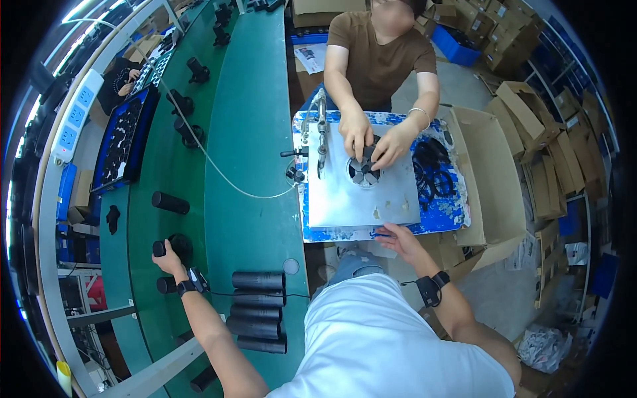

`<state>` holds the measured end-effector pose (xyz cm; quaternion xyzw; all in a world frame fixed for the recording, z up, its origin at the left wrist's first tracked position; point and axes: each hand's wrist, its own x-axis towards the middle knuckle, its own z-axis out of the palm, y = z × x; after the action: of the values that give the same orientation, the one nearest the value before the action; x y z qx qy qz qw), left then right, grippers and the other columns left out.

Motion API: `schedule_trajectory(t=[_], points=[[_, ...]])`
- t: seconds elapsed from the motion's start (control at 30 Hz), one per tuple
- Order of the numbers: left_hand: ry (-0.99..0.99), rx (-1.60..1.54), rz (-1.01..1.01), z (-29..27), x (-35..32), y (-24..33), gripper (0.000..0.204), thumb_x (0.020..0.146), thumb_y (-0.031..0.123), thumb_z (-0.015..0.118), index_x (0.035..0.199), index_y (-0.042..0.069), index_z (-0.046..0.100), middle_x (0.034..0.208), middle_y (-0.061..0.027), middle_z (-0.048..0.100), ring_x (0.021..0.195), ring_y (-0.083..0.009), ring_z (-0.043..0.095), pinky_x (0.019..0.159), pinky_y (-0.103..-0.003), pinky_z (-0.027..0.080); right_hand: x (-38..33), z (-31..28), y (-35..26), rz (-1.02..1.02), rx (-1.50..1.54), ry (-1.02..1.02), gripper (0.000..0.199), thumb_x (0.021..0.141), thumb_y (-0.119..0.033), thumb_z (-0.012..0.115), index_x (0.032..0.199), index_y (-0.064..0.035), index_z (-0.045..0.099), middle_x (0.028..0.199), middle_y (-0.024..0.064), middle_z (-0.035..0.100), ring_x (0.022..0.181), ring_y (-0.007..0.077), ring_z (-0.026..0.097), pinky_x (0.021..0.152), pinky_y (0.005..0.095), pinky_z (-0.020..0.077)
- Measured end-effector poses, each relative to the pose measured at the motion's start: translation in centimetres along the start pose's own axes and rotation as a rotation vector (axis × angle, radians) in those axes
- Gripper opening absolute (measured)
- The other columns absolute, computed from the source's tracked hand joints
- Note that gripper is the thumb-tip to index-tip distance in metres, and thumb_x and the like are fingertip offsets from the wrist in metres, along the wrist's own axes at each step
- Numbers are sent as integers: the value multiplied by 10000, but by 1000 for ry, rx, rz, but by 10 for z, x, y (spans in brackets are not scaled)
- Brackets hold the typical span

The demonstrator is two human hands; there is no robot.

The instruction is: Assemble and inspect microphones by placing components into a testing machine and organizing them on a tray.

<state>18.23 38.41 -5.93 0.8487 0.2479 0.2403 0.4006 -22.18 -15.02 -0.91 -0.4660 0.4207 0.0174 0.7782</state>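
Observation:
My left hand (170,263) is out over the green bench, its fingers closed on a small black cylinder (159,249). Just beside it is a dark round base (180,249), partly covered by the hand. My right hand (403,243) is at the near edge of a worn blue and white table (441,221), fingers stretched out and holding nothing visible. On that table a co-worker's two hands (391,142) handle a black finned round part (364,174) over a hole in a metal plate (338,205).
Several black tubes (259,280) lie in a row on the green bench (245,172). Black posts on bases stand along its left side. A clamp fixture (322,129) with a thin hose rises from the metal plate. Black rings (434,179) lie beside it, next to an open carton (491,172).

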Motion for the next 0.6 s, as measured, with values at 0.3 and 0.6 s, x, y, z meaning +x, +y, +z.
schedule_trajectory(t=[0.3, 0.6], points=[[196, 358, 249, -29, -3, 32, 727, 788, 412, 726, 1248, -99, 487, 1226, -287, 553, 1131, -426, 532, 972, -478, 425, 12, 7, -3, 58, 23, -32, 469, 905, -400, 629, 1179, -24, 566, 1095, 103, 638, 945, 200, 652, 740, 278, 505], [-103, -149, 560, 20, -66, 142, 318, 789, 133, 641, 1073, 7, 577, 1047, -161, 588, 1022, -340, 564, 912, -414, 442, 9, -2, -2, 47, -85, 73, 399, 907, -414, 642, 1098, -68, 587, 1002, 53, 675, 820, 145, 668, 595, 235, 481]])
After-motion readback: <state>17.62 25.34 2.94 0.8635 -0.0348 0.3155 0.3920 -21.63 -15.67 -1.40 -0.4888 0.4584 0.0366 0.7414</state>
